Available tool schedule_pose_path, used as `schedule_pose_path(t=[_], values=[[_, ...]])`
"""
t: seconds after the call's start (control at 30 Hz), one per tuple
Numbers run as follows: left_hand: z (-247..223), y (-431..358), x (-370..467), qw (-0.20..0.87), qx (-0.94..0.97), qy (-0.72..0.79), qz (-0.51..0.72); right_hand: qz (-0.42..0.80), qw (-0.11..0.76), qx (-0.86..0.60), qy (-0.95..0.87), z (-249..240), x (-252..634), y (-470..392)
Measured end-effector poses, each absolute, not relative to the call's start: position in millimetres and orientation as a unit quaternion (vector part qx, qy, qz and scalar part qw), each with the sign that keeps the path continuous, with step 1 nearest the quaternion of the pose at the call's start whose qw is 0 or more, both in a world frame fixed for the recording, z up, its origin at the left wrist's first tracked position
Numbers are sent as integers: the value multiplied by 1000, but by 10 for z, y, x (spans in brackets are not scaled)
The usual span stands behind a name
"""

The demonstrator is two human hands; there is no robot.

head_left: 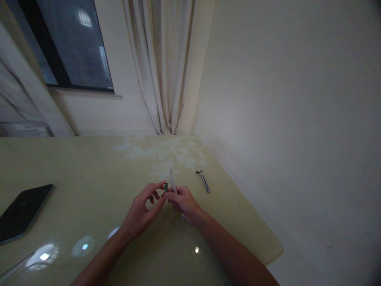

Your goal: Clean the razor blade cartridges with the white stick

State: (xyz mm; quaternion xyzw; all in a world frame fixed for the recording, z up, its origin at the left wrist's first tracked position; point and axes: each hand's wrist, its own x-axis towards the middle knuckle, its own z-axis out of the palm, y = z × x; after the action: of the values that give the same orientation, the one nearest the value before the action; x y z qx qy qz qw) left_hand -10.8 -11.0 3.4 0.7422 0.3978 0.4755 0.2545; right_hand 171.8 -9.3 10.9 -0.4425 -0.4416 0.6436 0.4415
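My left hand (145, 204) pinches a small dark oblong piece (166, 187) upright between thumb and fingertips; it looks like a razor cartridge. Close beside it, my right hand (183, 200) is closed around a slim white stick (173, 182) shaped like a toothbrush. Its narrow end points away from me, and its lower end shows below the hand. The right thumb and finger reach to the dark piece and seem to touch it. To the right of both hands, a razor (204, 182) with a dark and silver handle lies on the table.
The pale yellow-green glossy table (89, 171) carries a white leaf pattern and light reflections. A dark flat tablet-like device (25, 210) lies at the left. A wall (282, 139) runs along the table's right edge. Curtains (166, 71) and a window (74, 43) stand behind.
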Motion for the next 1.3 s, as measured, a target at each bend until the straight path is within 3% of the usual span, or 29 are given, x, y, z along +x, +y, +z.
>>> schedule_pose_path(t=[0.23,0.73,0.9,1.3], values=[[13,-62,-115,216,757,380,486,638,411,-446,-474,114,1758,-89],[25,-88,-124,182,746,408,493,618,449,-427,-484,152,1857,-50],[19,-85,-156,126,727,442,510,586,397,-424,-564,224,1935,-106],[-26,-60,-187,99,725,429,529,667,311,-372,-565,224,1896,-171]])
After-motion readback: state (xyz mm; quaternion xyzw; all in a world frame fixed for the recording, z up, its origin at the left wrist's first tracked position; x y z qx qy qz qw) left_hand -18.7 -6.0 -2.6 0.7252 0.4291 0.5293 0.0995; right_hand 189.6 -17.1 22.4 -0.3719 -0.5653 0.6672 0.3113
